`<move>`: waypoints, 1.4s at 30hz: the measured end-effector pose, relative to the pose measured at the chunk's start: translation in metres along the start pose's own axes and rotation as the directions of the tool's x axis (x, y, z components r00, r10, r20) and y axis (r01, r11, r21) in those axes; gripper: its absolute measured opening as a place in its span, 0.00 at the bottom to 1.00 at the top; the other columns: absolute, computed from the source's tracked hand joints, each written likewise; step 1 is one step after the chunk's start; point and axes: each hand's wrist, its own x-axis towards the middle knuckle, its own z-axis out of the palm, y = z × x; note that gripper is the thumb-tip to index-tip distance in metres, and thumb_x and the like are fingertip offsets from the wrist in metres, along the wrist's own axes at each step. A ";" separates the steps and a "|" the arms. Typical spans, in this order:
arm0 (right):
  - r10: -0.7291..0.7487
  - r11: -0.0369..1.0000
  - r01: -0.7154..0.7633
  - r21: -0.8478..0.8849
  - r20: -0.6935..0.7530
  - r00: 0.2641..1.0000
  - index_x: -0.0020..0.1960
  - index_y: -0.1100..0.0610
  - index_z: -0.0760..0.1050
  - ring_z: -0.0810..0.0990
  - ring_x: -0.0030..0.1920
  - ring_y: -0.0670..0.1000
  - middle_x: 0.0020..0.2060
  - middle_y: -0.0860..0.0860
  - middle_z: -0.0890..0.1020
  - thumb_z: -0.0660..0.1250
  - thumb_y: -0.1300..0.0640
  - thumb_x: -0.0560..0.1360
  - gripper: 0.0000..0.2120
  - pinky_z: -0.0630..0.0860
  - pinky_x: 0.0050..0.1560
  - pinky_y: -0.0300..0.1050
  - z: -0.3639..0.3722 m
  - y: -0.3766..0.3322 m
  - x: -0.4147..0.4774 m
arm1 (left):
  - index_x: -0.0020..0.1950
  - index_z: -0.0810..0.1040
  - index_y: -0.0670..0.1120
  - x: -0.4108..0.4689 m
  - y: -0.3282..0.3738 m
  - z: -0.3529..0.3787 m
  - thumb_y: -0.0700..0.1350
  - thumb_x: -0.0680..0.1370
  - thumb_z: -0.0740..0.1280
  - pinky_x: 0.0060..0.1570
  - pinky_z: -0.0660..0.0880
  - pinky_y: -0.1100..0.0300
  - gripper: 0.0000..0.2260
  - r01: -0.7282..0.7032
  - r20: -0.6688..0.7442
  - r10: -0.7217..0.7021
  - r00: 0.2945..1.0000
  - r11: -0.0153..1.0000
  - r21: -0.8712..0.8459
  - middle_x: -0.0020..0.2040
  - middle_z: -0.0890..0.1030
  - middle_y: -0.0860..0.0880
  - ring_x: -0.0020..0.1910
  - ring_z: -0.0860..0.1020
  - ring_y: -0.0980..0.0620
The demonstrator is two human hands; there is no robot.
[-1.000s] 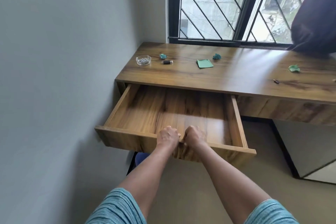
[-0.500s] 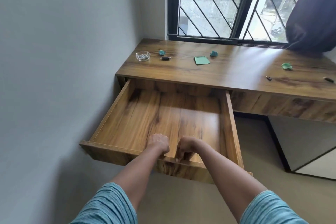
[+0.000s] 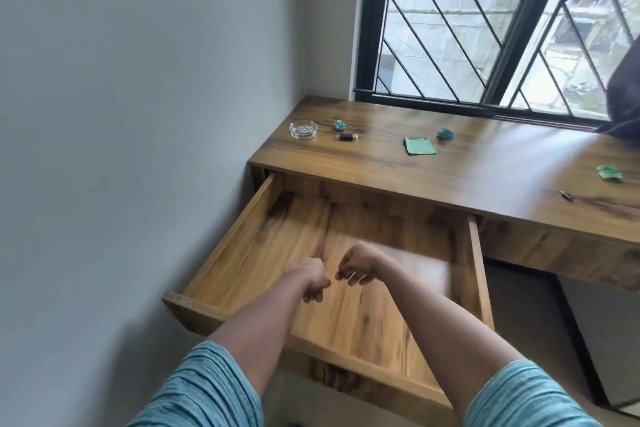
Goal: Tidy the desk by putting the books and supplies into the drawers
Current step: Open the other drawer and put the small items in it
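The wooden drawer [image 3: 231, 250] under the desk's left end stands pulled far out, and nothing lies inside it. My left hand [image 3: 313, 282] hovers over the drawer floor as a fist and holds nothing. Beside it, my right hand [image 3: 356, 267] is blurred, its fingers loosely curled and empty. On the desk [image 3: 502, 177] lie a glass dish [image 3: 303, 130] with small metal pieces, a small black item [image 3: 347, 137], a green paper square [image 3: 419, 145], two teal paper balls [image 3: 340, 125] [image 3: 445, 133], a green crumpled paper [image 3: 609, 172] and a tiny dark item [image 3: 567, 196].
A grey wall [image 3: 138, 149] runs close along the drawer's left side. A barred window [image 3: 485, 28] sits behind the desk, with a dark curtain [image 3: 623, 107] at its right. A white cabinet [image 3: 616, 340] stands under the desk's right part.
The drawer has slid much farther out. Both hands have left its front edge and risen over the drawer's inside. The view has moved closer and to the left.
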 end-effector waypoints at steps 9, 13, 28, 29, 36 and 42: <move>-0.078 0.987 0.116 0.107 -0.308 0.948 0.50 0.60 0.80 0.78 0.37 0.50 0.39 0.54 0.82 0.71 0.53 0.72 0.12 0.73 0.36 0.38 -0.109 -0.098 0.149 | 0.41 0.80 0.37 0.144 -0.013 -0.167 0.44 0.76 0.61 0.46 0.76 0.53 0.13 -0.104 -0.387 0.006 0.922 0.967 -0.231 0.45 0.83 0.39 0.48 0.81 0.40; -0.061 0.978 0.129 0.166 -0.360 0.931 0.54 0.63 0.80 0.74 0.41 0.52 0.38 0.53 0.77 0.69 0.51 0.74 0.17 0.75 0.44 0.45 -0.138 -0.140 0.244 | 0.51 0.79 0.37 0.218 -0.021 -0.225 0.43 0.78 0.60 0.46 0.71 0.57 0.12 -0.059 -0.439 -0.085 0.895 0.950 -0.306 0.50 0.80 0.40 0.49 0.77 0.43; 0.073 0.965 0.077 0.252 -0.535 0.842 0.60 0.69 0.74 0.77 0.60 0.61 0.58 0.63 0.78 0.55 0.56 0.81 0.18 0.73 0.59 0.49 -0.181 -0.190 0.409 | 0.63 0.77 0.39 0.390 -0.005 -0.306 0.52 0.80 0.59 0.59 0.75 0.52 0.20 -0.140 -0.504 -0.169 0.847 0.844 -0.518 0.59 0.80 0.39 0.60 0.77 0.41; 0.095 0.964 0.057 0.261 -0.534 0.840 0.60 0.69 0.74 0.77 0.59 0.61 0.58 0.63 0.79 0.56 0.58 0.80 0.17 0.73 0.58 0.48 -0.182 -0.190 0.412 | 0.62 0.78 0.39 0.393 -0.004 -0.306 0.52 0.80 0.60 0.58 0.76 0.51 0.20 -0.147 -0.509 -0.180 0.841 0.831 -0.536 0.58 0.81 0.39 0.58 0.78 0.41; 0.240 0.899 0.004 0.438 -0.500 0.832 0.57 0.67 0.77 0.78 0.56 0.58 0.56 0.61 0.80 0.62 0.62 0.76 0.13 0.70 0.43 0.42 -0.182 -0.193 0.411 | 0.54 0.82 0.37 0.400 -0.005 -0.305 0.42 0.74 0.70 0.50 0.81 0.50 0.12 -0.168 -0.477 -0.313 0.821 0.667 -0.726 0.50 0.84 0.38 0.49 0.83 0.41; 0.305 0.800 0.034 0.599 -0.456 0.836 0.52 0.67 0.79 0.82 0.46 0.57 0.49 0.60 0.82 0.68 0.60 0.71 0.12 0.78 0.40 0.45 -0.167 -0.181 0.383 | 0.57 0.80 0.35 0.365 0.000 -0.292 0.36 0.69 0.74 0.43 0.78 0.57 0.17 -0.221 -0.393 -0.374 0.840 0.427 -0.877 0.51 0.84 0.38 0.48 0.84 0.43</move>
